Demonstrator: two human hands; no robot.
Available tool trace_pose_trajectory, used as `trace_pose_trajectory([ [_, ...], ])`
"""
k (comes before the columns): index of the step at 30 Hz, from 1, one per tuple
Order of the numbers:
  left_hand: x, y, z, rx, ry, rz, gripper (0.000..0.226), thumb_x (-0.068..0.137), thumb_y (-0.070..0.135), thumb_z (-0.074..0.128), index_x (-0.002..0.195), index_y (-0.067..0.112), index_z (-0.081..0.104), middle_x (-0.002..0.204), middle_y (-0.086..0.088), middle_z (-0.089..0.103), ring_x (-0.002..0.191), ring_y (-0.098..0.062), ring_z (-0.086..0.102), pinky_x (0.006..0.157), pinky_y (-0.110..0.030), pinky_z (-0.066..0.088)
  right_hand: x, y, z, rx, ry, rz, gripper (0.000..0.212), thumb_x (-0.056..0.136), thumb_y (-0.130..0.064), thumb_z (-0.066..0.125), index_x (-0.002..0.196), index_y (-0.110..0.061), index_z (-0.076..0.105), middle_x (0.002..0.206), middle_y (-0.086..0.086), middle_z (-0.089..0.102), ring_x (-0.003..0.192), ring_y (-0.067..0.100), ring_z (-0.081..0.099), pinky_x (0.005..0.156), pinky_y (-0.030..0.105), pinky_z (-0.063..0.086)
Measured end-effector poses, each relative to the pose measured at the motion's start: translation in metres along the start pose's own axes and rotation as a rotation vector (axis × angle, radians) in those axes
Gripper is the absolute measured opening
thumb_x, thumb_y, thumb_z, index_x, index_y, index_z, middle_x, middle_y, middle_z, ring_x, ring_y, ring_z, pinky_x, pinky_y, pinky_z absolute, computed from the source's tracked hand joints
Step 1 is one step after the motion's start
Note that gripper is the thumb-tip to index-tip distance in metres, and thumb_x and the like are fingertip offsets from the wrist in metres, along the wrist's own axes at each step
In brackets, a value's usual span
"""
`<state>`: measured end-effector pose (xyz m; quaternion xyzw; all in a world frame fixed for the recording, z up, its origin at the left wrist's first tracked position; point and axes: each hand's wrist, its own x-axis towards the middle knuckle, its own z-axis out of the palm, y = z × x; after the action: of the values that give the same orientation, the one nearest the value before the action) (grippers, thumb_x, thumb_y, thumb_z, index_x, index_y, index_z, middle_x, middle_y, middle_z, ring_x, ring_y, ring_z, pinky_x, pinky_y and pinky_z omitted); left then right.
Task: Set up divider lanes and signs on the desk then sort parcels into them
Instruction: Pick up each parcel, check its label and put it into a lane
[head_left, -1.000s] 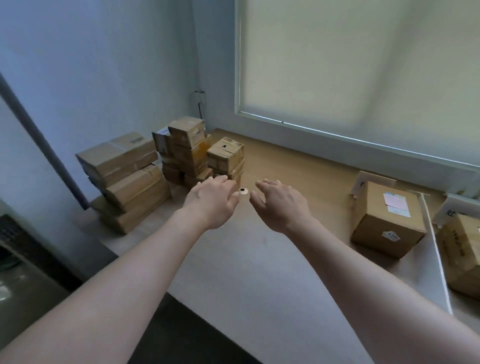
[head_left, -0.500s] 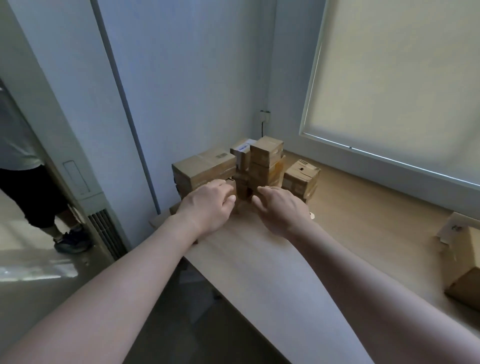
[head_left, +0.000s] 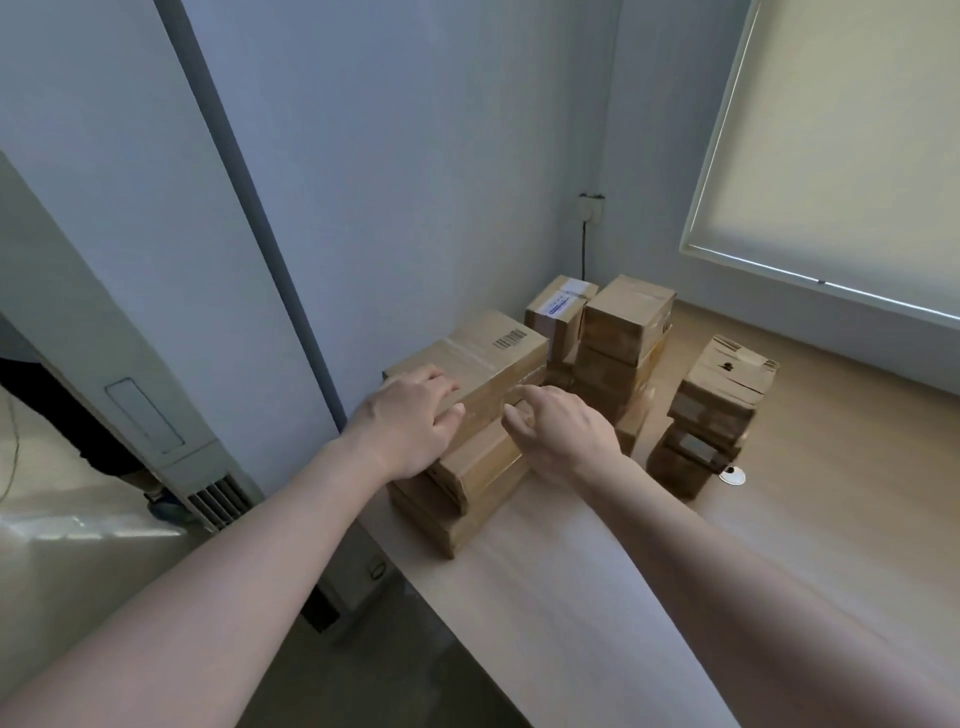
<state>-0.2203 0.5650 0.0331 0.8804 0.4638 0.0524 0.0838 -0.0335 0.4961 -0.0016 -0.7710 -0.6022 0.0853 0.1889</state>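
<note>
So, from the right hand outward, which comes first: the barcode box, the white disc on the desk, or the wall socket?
From the right hand:
1. Barcode box, top of the left stack, right at its fingertips.
2. White disc, on the desk to its right.
3. Wall socket, up in the far corner.

We are seeing brown cardboard parcels (head_left: 498, 364), one showing a black barcode, another a white label (head_left: 563, 301) with blue print, sitting on a pale wood-grain desk (head_left: 831, 467).
</note>
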Motion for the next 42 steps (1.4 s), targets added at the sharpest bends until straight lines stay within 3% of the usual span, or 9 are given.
trace_pose_trajectory([
  [6,0.065,-0.050,0.017,-0.036,-0.067,0.062,0.050,0.105,0.045,0.043,0.151,0.025,0.046,0.160,0.003,0.038,0.143,-0.024,0.042,0.116,-0.045,0.040,0.050,-0.015,0.027,0.040,-0.044,0.096,0.052,0.105,-0.055,0.037,0.139,-0.020,0.055,0.135,0.004,0.061,0.116,0.024,0.062,0.091,0.039,0.056],
  [11,0.120,-0.088,0.033,-0.068,-0.120,0.189,0.049,0.103,0.042,0.049,0.148,0.024,0.051,0.158,0.003,0.040,0.140,-0.027,0.044,0.117,-0.041,0.037,0.084,-0.032,0.056,0.087,-0.027,0.277,0.052,0.102,-0.057,0.036,0.139,-0.023,0.049,0.129,0.005,0.060,0.112,0.027,0.061,0.092,0.047,0.054],
  [16,0.166,-0.118,0.043,-0.155,-0.221,0.210,0.049,0.100,0.043,0.054,0.148,0.031,0.049,0.165,-0.009,0.024,0.144,-0.036,0.037,0.119,-0.043,0.034,0.103,-0.054,0.078,0.221,0.003,0.483,0.051,0.101,-0.054,0.045,0.145,-0.032,0.034,0.134,0.003,0.058,0.114,0.025,0.060,0.093,0.049,0.056],
  [22,0.193,-0.122,0.047,-0.320,-0.339,0.246,0.058,0.097,0.044,0.060,0.151,0.034,0.041,0.146,-0.005,0.045,0.129,-0.027,0.051,0.106,-0.036,0.041,0.111,-0.070,0.083,0.498,0.089,0.684,0.057,0.102,-0.028,0.059,0.152,-0.032,0.033,0.143,0.002,0.057,0.125,0.022,0.059,0.101,0.040,0.054],
  [29,0.194,-0.118,0.013,-0.623,-0.308,0.167,0.069,0.088,0.045,0.063,0.150,0.030,0.037,0.134,0.001,0.055,0.119,-0.023,0.057,0.106,-0.043,0.047,0.108,-0.079,0.054,0.772,0.256,0.712,0.057,0.089,0.000,0.064,0.128,-0.038,0.045,0.113,-0.010,0.063,0.110,0.015,0.064,0.093,0.039,0.060],
  [32,0.189,-0.109,-0.006,-0.748,-0.250,0.130,0.065,0.093,0.053,0.058,0.149,0.024,0.043,0.136,-0.001,0.052,0.122,-0.023,0.055,0.109,-0.044,0.045,0.105,-0.084,0.027,0.798,0.364,0.654,0.068,0.088,-0.016,0.069,0.144,-0.037,0.036,0.115,-0.005,0.066,0.110,0.019,0.066,0.092,0.043,0.060],
  [36,0.186,-0.101,-0.026,-1.008,-0.175,0.119,0.058,0.080,0.066,0.048,0.111,0.022,0.069,0.118,-0.011,0.067,0.111,-0.028,0.064,0.104,-0.050,0.050,0.103,-0.097,-0.001,0.896,0.454,0.625,0.077,0.087,-0.059,0.056,0.155,-0.032,0.032,0.143,0.000,0.054,0.126,0.023,0.055,0.106,0.051,0.049],
  [40,0.156,-0.085,-0.059,-1.311,-0.134,0.121,0.044,0.101,0.045,0.032,0.098,0.020,0.068,0.106,-0.005,0.071,0.101,-0.018,0.062,0.083,-0.031,0.046,0.089,-0.103,-0.022,1.187,0.542,0.573,0.069,0.076,-0.076,0.044,0.121,-0.028,0.065,0.126,0.008,0.065,0.118,0.030,0.059,0.109,0.055,0.043],
  [42,0.150,-0.086,-0.063,-1.366,-0.135,0.112,0.048,0.105,0.044,0.024,0.097,0.018,0.063,0.105,-0.001,0.070,0.104,-0.016,0.059,0.088,-0.033,0.041,0.078,-0.100,-0.031,1.258,0.596,0.546,0.065,0.081,-0.078,0.040,0.106,-0.023,0.065,0.108,0.006,0.068,0.100,0.026,0.060,0.098,0.046,0.046],
])
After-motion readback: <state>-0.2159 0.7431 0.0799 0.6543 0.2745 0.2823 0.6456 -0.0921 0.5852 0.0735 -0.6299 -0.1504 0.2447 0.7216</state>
